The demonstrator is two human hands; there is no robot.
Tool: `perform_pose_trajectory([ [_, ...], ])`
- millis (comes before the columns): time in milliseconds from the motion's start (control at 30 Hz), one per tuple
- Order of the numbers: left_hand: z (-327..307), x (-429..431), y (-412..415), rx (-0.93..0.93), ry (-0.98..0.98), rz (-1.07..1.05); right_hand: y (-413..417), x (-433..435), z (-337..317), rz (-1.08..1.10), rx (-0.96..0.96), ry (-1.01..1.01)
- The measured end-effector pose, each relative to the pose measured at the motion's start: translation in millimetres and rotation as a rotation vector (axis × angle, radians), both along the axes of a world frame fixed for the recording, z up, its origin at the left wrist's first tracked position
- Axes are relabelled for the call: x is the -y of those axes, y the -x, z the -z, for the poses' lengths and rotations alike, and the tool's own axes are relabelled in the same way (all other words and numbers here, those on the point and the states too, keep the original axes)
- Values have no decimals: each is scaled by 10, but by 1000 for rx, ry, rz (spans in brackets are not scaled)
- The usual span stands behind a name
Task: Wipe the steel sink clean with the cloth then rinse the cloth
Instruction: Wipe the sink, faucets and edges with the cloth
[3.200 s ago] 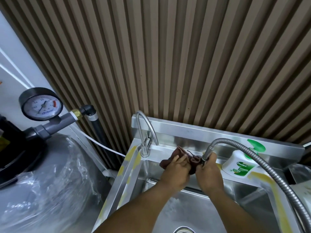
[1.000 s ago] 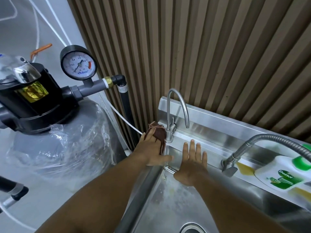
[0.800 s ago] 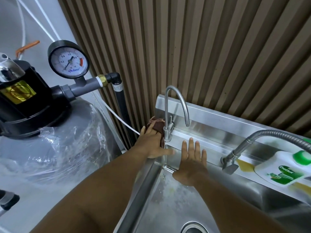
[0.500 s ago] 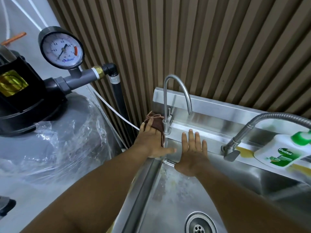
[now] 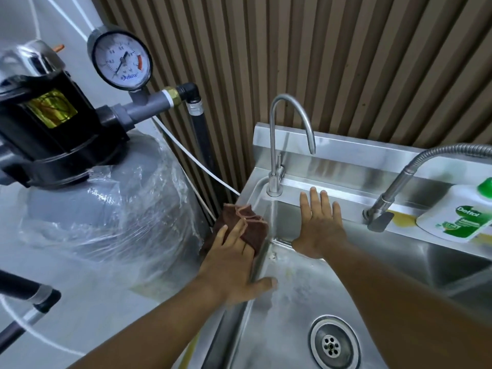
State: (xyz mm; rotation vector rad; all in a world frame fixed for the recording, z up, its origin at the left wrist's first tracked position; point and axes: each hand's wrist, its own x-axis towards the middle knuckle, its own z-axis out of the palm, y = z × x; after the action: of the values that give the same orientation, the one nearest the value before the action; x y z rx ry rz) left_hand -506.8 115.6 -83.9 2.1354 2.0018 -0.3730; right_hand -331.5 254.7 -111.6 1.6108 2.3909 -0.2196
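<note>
Two bare hands work at the back-left corner of a steel sink (image 5: 354, 166). The left hand (image 5: 231, 265) lies flat, fingers straight, and presses a folded brown cloth (image 5: 247, 222) onto the sink's left rim, with the thumb hooked over the inner edge toward the basin. The cloth sits on that rim just in front of the gooseneck tap (image 5: 274, 145), and part of it overhangs the outer side. The right hand (image 5: 319, 227) holds nothing. It is spread open, its palm against the rear wall of the basin and its fingertips reaching the back ledge, apparently as a brace. A flexible-hose tap (image 5: 394, 187) and a Dettol bottle (image 5: 458, 219) lying on its side occupy the ledge further right, and the drain strainer (image 5: 332, 342) is visible in the basin floor. Pale smears near the basin's left corner may be residue or only glare; the view does not settle it. The wiping step appears to be under way, with the rinse not yet begun. The main risk is that the cloth is only pressed, not gripped, so a stroke along the narrow rim could push it off the outer edge into the gap beside the plastic-wrapped tank (image 5: 106, 203). If the steel is wet, the bracing palm could also skid.
</note>
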Motion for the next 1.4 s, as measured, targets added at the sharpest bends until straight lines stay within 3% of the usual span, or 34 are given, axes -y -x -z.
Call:
perform_pose_trajectory([
  [400,89,-993,-169,-21,-35,-150,-31,-24,-37,-20,16,57],
  [567,61,-528,-161,-7,-75,-142,-58,-34,-59,-34,-19,103],
  [833,0,442,-233,-42,15,-242,-100,-32,-80,-68,-44,118],
  [1233,17,-940,-244,2,44,-329,-124,-39,-15,-83,-41,87],
  [1400,50,-650,-233,-42,-45,-282,-133,-46,-12,-91,-43,102],
])
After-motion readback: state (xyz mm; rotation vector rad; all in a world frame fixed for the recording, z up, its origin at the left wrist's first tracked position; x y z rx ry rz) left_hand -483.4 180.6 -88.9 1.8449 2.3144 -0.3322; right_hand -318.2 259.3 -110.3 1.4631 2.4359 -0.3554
